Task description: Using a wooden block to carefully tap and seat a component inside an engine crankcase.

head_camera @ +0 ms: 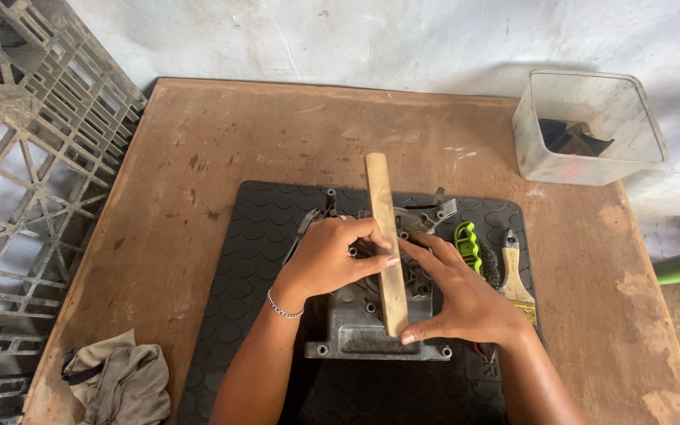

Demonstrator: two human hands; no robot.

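Rag: a crumpled grey cloth rag (116, 378) is seen nearest of all, on the brown wooden table (198, 157), well to the left of the metal part.
Mat: a black rubber mat with a scale pattern (245, 291) is laid on the table, under the metal part.
Metal part: a flat grey metal casting with bolt holes (356, 330) is laid in the middle of the mat.
Stick: a long, flat, pale wooden stick (386, 236) is laid across the metal part, running from near to far. It is touched by both hands.
Left hand: the left hand (328, 260) is rested on the metal part, just left of the stick. The stick's edge is pressed by the fingertips and thumb. A thin silver bracelet (283, 309) is worn on the wrist.
Right hand: the right hand (466, 299) is spread flat on the metal part, just right of the stick. The stick's near end is pushed by the thumb.
Brushes: a wire brush with a bright green handle (466, 244) and a small paint brush with a pale wooden handle (513, 275) are laid just right of the metal part.
Tub: a cloudy clear plastic tub (537, 157) with something dark inside is set far right of the metal part, at the table's back corner.
Crate: a grey plastic crate with open grid walls (25, 181) is stood far left of the metal part, beside the table.
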